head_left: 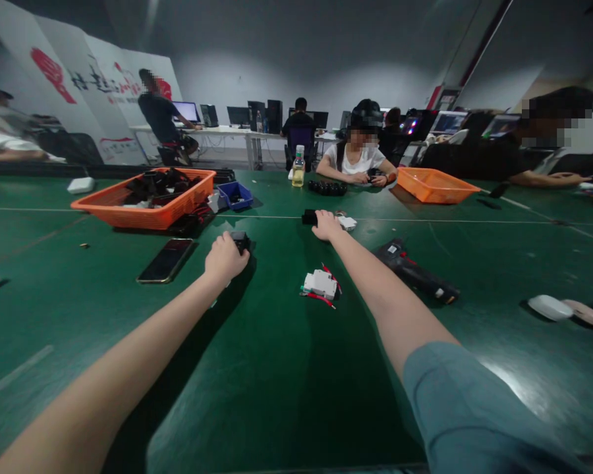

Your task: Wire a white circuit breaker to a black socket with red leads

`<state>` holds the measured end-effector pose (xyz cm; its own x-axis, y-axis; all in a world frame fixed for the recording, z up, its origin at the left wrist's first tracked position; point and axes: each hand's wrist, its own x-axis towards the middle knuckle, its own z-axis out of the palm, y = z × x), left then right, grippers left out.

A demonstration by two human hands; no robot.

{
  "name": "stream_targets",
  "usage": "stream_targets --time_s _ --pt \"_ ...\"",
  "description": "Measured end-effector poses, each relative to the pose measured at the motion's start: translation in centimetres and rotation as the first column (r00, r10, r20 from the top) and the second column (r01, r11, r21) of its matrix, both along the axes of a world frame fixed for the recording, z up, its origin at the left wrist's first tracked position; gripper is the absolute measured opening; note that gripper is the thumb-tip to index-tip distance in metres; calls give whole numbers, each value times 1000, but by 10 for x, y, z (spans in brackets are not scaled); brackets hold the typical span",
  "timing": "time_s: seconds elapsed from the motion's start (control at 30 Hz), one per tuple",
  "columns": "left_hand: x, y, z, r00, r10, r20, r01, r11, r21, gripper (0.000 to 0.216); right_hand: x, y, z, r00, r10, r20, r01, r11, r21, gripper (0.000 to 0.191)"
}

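Observation:
My left hand [226, 258] is closed around a small black box-shaped part [240, 241], just right of a phone [167, 261] lying on the green table. Farther forward, my right hand [327, 226] has its fingers on a black block-like piece [310, 216]; its fingertips are partly hidden by the hand. A white part [346, 223] lies right beside that hand. Between my forearms rests a white module [320, 284] with red wires on two sides. To the right of my right forearm is a black power tool [415, 270], partly covered by the arm.
An orange basket [178, 214] full of black parts stands at left, a small blue bin [236, 195] beside it. Another orange basket [437, 186] is at far right. A bottle [298, 170] stands near a seated person [358, 155] across the table.

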<state>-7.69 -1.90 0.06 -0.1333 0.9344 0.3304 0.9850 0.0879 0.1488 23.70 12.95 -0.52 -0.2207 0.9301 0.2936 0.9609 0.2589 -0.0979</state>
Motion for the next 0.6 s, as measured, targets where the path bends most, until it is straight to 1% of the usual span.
stream_targets --time_s 0.1,0.2,0.3,0.47,0.6 --pt "2 -3 2 1000 -12 15 12 1000 -12 70 0 -8 0 999 11 31 -11 1000 4 52" --pt "3 -6 3 999 -32 12 32 999 0 65 0 -29 5 996 53 66 -54 998 19 46" --pt "4 -8 3 999 -34 5 34 999 10 59 4 -59 10 990 105 93 -109 993 37 41" --pt "4 -7 1 999 -31 -25 32 999 39 59 18 -115 16 978 183 101 -191 979 69 39" --pt "5 -7 3 999 -13 -38 14 999 33 61 32 -156 16 976 207 73 -214 972 100 39"
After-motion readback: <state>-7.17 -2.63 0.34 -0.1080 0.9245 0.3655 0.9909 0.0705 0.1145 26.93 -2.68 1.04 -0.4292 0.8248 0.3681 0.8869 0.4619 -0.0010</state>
